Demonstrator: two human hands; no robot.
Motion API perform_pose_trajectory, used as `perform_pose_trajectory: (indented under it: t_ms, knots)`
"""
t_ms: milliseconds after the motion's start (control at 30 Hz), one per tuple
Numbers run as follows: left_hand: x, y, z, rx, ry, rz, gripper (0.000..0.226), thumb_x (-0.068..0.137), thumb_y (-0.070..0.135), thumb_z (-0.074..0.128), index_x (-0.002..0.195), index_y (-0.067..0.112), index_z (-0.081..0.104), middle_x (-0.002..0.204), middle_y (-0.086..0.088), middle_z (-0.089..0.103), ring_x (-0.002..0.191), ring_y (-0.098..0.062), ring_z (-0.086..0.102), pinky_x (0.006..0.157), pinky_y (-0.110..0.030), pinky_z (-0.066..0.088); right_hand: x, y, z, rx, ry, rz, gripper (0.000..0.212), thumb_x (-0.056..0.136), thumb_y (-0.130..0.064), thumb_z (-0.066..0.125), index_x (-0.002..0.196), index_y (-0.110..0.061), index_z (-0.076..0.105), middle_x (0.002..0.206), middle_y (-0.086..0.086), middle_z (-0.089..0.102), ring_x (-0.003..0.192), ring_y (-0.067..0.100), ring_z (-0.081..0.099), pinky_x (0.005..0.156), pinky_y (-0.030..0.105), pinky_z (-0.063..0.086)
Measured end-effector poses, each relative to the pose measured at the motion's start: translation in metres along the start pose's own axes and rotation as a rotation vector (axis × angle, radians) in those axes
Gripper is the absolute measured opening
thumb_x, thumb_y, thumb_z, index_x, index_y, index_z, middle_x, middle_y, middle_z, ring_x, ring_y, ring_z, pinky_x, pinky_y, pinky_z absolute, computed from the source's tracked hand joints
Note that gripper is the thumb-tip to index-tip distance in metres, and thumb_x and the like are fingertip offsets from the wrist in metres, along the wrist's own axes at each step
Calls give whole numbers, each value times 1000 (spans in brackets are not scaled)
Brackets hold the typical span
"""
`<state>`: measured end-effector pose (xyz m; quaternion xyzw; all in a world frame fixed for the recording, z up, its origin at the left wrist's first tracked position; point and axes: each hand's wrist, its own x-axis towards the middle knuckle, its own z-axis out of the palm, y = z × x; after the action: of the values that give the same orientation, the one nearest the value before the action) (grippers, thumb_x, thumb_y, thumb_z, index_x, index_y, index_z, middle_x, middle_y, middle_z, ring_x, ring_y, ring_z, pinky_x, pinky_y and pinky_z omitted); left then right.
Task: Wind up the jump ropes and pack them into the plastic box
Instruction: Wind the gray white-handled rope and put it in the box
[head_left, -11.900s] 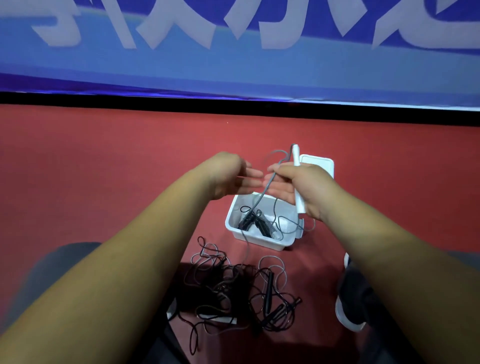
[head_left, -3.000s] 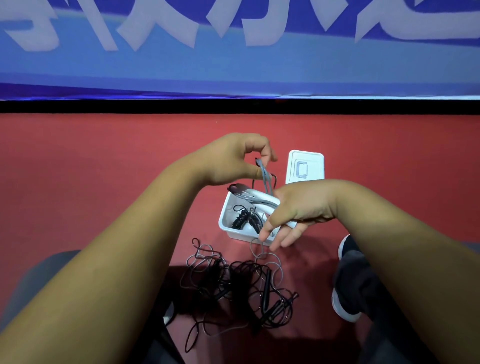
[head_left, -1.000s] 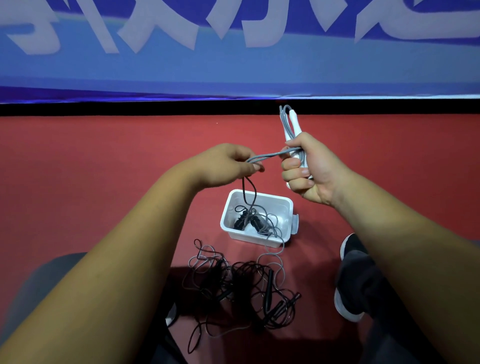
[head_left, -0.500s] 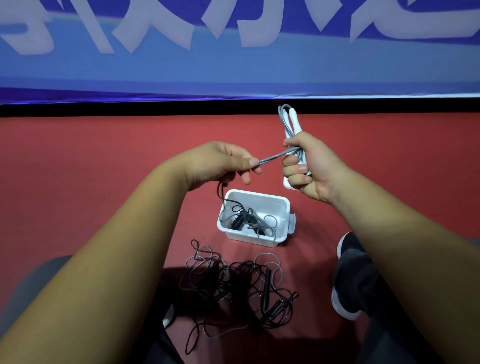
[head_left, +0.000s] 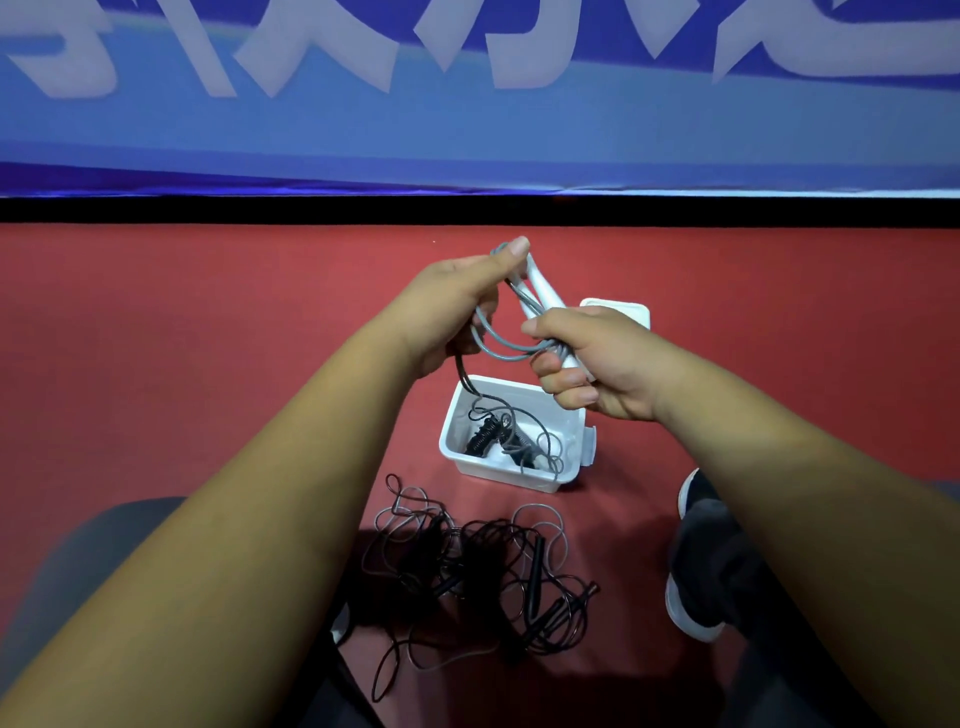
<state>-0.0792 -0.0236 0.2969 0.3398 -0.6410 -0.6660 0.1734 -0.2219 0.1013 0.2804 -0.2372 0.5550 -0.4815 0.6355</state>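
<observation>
Dim, flat light. Dark shadow pools on floor (head_left: 156, 338) around loose jump ropes (head_left: 535, 566). Banner (head_left: 467, 130) lettering soft; lower corners stretched.

The box (head_left: 493, 474) looks to me like smooth white plastic with a faint gloss, and its lid (head_left: 631, 310) looks the same. The handles (head_left: 540, 291) I hold are smooth white plastic too. Their grey cord (head_left: 493, 349) seems rubbery and slightly shiny. The black ropes (head_left: 535, 566) look matt. The floor (head_left: 208, 338) is dull red and finely grained. My shoe (head_left: 706, 545) is dark cloth with a white rubbery sole.
</observation>
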Motion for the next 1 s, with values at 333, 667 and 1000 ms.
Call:
perform_pose_trajectory:
  t_ms: [333,667,1000]
  knots:
    - [6,-6,6,-115,67,108,22,97,28,72,105,8,66,55,-1,33,45,-12,25,44,-23,25,-5,3,1,220,-219,205,33,91,-40,67,97,-8,64,70,-4,46,55,9,41,46,22,32]
    - [8,-7,1,2,106,173,55,98,41,70,107,-12,61,56,-2,39,51,-16,24,51,-30,19,-6,4,1,331,-253,178,13,99,-34,65,98,-21,60,61,-11,27,48,4,22,40,18,23]
    - [-4,-3,-30,488,-195,112,39,105,48,55,91,23,82,69,4,69,59,-5,42,60,-22,36,2,-9,-17,453,-82,66,25,97,-36,68,107,-16,57,61,-12,29,44,2,24,38,16,20]
